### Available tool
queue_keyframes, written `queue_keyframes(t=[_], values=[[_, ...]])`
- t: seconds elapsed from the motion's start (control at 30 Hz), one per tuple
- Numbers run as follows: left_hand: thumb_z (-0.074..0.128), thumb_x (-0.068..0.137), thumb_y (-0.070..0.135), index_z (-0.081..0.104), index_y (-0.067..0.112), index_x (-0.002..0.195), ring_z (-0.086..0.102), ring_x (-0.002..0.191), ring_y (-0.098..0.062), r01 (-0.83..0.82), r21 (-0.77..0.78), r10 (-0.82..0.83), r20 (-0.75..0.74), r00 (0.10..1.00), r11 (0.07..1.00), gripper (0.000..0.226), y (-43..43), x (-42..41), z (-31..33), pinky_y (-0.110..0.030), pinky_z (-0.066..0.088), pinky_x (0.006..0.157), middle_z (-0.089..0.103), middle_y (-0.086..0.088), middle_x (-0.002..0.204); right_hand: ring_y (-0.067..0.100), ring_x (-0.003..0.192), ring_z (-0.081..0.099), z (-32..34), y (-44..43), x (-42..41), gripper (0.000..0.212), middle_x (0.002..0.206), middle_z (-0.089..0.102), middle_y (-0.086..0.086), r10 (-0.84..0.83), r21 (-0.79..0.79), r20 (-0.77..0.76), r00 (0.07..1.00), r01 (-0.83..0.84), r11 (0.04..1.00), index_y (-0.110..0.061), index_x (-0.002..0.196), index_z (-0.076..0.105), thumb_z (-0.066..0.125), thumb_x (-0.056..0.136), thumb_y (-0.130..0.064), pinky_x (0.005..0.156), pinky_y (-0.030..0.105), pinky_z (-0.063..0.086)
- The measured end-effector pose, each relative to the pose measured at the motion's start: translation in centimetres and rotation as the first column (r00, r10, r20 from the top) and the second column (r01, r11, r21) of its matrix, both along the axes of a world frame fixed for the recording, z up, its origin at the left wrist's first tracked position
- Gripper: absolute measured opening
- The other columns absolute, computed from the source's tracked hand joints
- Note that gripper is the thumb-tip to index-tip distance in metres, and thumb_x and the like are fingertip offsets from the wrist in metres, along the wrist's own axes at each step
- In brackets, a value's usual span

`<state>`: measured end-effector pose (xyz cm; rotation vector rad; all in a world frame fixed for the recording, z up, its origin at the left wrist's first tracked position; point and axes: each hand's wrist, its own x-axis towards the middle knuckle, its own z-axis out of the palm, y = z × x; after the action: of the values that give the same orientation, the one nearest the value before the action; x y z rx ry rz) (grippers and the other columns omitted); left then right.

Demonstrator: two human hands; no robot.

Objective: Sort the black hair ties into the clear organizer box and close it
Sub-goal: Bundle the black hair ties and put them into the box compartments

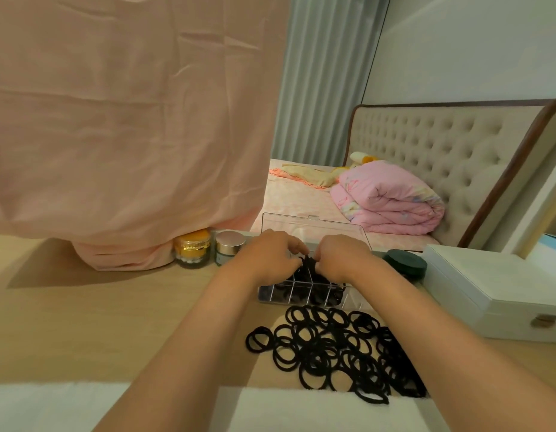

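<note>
Two jars (192,249) left of box (353,299) | white case (488,285) right | hands (270,257) pinch ties (308,265)

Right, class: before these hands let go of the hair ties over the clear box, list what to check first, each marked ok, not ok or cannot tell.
1. Lid open: ok, it stands upright behind the organizer box.
2. Grip: ok, left hand and right hand pinch a bunch of ties over the box.
3. Free compartment beneath: cannot tell, hands hide it; near compartments already hold ties.
4. Loose pile sorted: not ok, many ties lie on the table.
5. Ties low enough for closing: cannot tell.
</note>
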<state>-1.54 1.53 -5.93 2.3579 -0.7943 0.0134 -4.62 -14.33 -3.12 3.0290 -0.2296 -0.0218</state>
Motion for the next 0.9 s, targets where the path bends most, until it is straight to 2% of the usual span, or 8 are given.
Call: queue_keyframes(t=[0.07, 0.17, 0.3, 0.47, 0.57, 0.67, 0.8, 0.9], values=[[0.056, 0.094, 0.032, 0.066, 0.043, 0.125, 0.052, 0.122, -0.02, 0.011, 0.068, -0.012, 0.015, 1.0, 0.998, 0.034, -0.2, 0.0, -0.1, -0.041, 0.046, 0.103, 0.057, 0.001, 0.135, 0.024, 0.085, 0.062, 0.3, -0.3, -0.1, 0.023, 0.083, 0.06, 0.001, 0.05, -0.008, -0.079, 0.996, -0.051, 0.999, -0.016, 0.109, 0.071, 0.053, 0.098, -0.024, 0.069, 0.033, 0.05], [0.053, 0.097, 0.033, 0.061, 0.04, 0.134, 0.041, 0.131, -0.019, 0.03, 0.124, -0.036, 0.04, 0.999, 0.992, 0.038, -0.4, -0.2, -0.1, -0.04, 0.039, 0.109, 0.05, 0.001, 0.142, 0.024, 0.092, 0.063, 1.3, -1.3, -0.4, 0.03, 0.089, 0.065, 0.001, 0.124, 0.169, -0.142, 0.982, -0.099, 0.981, -0.017, 0.12, 0.071, 0.047, 0.103, -0.019, 0.079, 0.034, 0.05], [0.049, 0.101, 0.038, 0.055, 0.038, 0.14, 0.029, 0.136, -0.02, 0.034, 0.219, -0.057, 0.102, 0.993, 0.975, 0.04, -1.0, -0.8, 0.0, -0.044, 0.03, 0.115, 0.045, 0.002, 0.146, 0.019, 0.131, 0.054, 2.7, -2.5, -1.7, 0.047, 0.143, 0.059, 0.002, 0.14, 0.25, -0.028, 0.99, -0.129, 0.96, -0.017, 0.14, 0.059, 0.044, 0.099, -0.001, 0.108, 0.03, 0.043], [0.046, 0.101, 0.029, 0.057, 0.039, 0.138, 0.033, 0.134, -0.02, 0.023, 0.2, -0.042, 0.095, 0.995, 0.98, 0.04, -0.9, -0.8, -0.1, -0.042, 0.032, 0.113, 0.047, 0.002, 0.145, 0.018, 0.114, 0.062, 1.8, -2.2, -4.1, 0.046, 0.126, 0.07, -0.002, 0.28, 0.179, 0.077, 0.957, -0.29, 0.94, -0.025, 0.121, 0.074, 0.042, 0.088, -0.027, 0.103, 0.037, 0.048], [0.047, 0.096, 0.015, 0.06, 0.033, 0.133, 0.049, 0.128, -0.019, -0.038, 0.07, 0.031, 0.096, 0.995, 0.997, 0.043, -0.4, -0.7, 0.3, -0.038, 0.043, 0.107, 0.057, 0.0, 0.14, 0.016, 0.127, 0.053, 0.3, -1.8, -4.4, 0.052, 0.139, 0.063, -0.005, 0.347, 0.009, 0.01, 0.938, -0.347, 0.938, -0.026, 0.128, 0.07, 0.035, 0.091, -0.037, 0.115, 0.04, 0.031], [0.047, 0.096, 0.019, 0.059, 0.033, 0.134, 0.044, 0.133, -0.019, -0.029, 0.089, 0.016, 0.144, 0.989, 0.996, 0.042, -0.5, -1.0, 0.4, -0.041, 0.041, 0.108, 0.054, 0.002, 0.143, 0.012, 0.13, 0.049, -1.0, -1.5, -4.0, 0.049, 0.143, 0.059, -0.006, 0.361, -0.051, -0.039, 0.932, -0.362, 0.931, -0.026, 0.129, 0.069, 0.031, 0.099, -0.036, 0.116, 0.042, 0.023], [0.044, 0.1, 0.033, 0.049, 0.041, 0.144, 0.029, 0.139, -0.019, 0.041, 0.237, -0.073, 0.129, 0.989, 0.971, 0.045, -1.2, -1.3, -0.1, -0.044, 0.029, 0.115, 0.042, 0.003, 0.15, 0.015, 0.099, 0.061, -0.5, -2.0, -4.0, 0.042, 0.111, 0.072, 0.0, 0.324, 0.068, -0.015, 0.946, -0.323, 0.944, -0.024, 0.1, 0.074, 0.035, 0.094, -0.036, 0.106, 0.042, 0.037], [0.043, 0.099, 0.037, 0.042, 0.042, 0.148, 0.024, 0.141, -0.019, 0.03, 0.286, -0.07, 0.13, 0.989, 0.958, 0.049, -1.5, -1.2, -0.5, -0.044, 0.026, 0.116, 0.035, 0.003, 0.153, 0.019, 0.106, 0.064, 0.3, -2.4, -4.7, 0.037, 0.119, 0.073, 0.003, 0.291, 0.256, 0.163, 0.943, -0.325, 0.91, -0.024, 0.118, 0.075, 0.047, 0.094, -0.025, 0.1, 0.041, 0.048]])
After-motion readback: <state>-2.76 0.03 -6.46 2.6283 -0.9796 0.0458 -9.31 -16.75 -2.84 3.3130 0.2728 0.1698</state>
